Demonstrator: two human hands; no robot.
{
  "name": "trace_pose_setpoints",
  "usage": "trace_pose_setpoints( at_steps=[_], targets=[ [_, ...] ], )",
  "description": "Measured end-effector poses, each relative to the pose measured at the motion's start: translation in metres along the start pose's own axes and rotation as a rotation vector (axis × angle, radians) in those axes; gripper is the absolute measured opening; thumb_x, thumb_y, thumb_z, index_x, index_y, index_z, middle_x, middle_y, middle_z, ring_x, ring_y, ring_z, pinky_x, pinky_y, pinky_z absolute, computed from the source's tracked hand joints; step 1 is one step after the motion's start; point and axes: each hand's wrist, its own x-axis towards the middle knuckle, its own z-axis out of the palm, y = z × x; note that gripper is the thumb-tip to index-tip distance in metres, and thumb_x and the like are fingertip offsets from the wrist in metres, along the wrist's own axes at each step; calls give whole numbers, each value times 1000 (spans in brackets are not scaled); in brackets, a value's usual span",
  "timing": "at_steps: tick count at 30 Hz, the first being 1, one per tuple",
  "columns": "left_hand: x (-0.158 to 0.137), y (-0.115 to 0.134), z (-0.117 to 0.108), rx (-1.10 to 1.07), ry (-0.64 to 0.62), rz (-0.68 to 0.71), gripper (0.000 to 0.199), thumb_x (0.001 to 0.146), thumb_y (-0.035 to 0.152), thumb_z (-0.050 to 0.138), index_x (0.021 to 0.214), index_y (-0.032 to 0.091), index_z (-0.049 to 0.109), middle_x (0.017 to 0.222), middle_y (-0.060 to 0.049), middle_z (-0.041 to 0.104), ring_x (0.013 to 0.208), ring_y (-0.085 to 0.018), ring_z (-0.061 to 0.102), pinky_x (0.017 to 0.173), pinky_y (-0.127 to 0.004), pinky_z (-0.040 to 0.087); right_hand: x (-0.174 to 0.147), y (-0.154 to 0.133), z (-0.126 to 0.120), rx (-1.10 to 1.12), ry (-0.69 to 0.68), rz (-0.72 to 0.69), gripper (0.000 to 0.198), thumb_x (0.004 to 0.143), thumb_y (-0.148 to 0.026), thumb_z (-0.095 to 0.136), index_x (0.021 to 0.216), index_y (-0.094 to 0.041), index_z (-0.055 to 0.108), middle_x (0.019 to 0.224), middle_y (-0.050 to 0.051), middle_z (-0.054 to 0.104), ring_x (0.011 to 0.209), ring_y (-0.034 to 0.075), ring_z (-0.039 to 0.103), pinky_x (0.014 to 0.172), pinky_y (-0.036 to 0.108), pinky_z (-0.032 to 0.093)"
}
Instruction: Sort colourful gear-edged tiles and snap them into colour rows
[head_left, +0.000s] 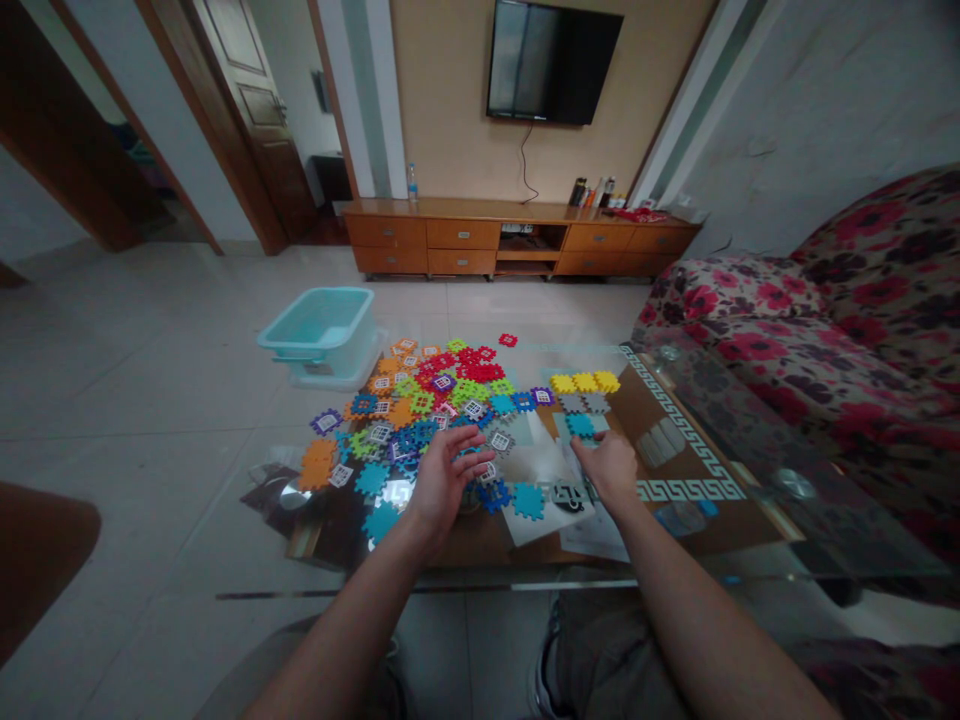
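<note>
From where I stand, the teal piece [580, 425] lies just beyond the fingers of the right hand [613, 466]; these are curled, and I cannot tell if they grip it. Further beyond them are grey pieces [585, 403], then yellow pieces [585, 383]. The left hand [441, 474] has its fingers slightly apart, near the mixed pile [471, 390] on the glass table [701, 462]

above the glass table [724, 545], the right hand [611, 467] hides its grip from me; right of the table, my view cuts off the flowered sofa [847, 355].
</note>
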Motion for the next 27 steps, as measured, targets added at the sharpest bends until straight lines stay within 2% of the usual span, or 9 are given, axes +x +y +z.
trace_pose_setpoints(
  at_steps=[6,9,12,14,16,19,21,25,27],
  targets=[
    [8,6,-10,127,35,83,29,80,39,59,97,15,62,94,-9,66,76,-19,69,69,-29,50,2,-3,-11,-66,-117,53,52,84,-51,61,105,-4,72,103,24,73,101,34,69,83,35,51],
    [15,14,-21,348,54,168,27,80,38,62,97,17,61,88,-6,65,67,-15,64,61,-26,46,3,-4,-20,-119,-205,87,55,83,-54,61,102,-3,73,106,26,71,103,35,69,82,36,52],
    [22,23,-31,544,92,187,20,82,34,59,94,18,60,86,-5,64,65,-16,61,58,-26,43,1,-6,-33,-144,-282,126,53,84,-51,60,106,-4,71,108,27,70,104,34,69,82,36,52],
    [25,27,-37,698,118,228,19,83,35,58,92,19,61,88,-6,65,69,-18,61,62,-28,44,-3,-10,-42,-145,-311,141,55,84,-50,60,113,-4,67,110,27,69,105,34,68,83,37,52],
    [25,30,-44,908,141,334,18,82,35,60,91,20,62,89,-7,65,77,-22,61,71,-32,46,-9,-19,-52,-129,-306,132,62,84,-50,59,122,-2,60,114,28,67,106,36,68,83,39,52],
    [22,36,-55,1185,172,486,14,76,29,68,88,22,63,90,-9,65,91,-28,61,86,-36,43,-21,-39,-64,-70,-279,48,63,86,-52,56,127,-5,53,115,25,67,105,36,67,80,40,51],
    [23,42,-64,1297,189,503,9,73,24,68,80,22,62,89,-11,65,94,-30,61,88,-36,41,-31,-54,-70,-21,-280,-35,55,87,-52,55,124,-11,54,109,20,70,100,33,69,77,37,49],
    [30,60,-90,1594,52,357,11,74,19,62,65,23,57,79,-10,64,79,-28,61,79,-35,41,-59,-80,-71,81,-329,-229,42,89,-48,54,116,-16,56,103,14,71,90,27,69,69,31,44],
    [34,70,-104,1685,100,274,13,73,20,61,62,24,56,73,-9,63,75,-27,60,74,-34,40,-74,-91,-69,100,-367,-319,38,90,-46,54,113,-16,57,103,14,71,89,26,69,68,29,43]
  ],
)
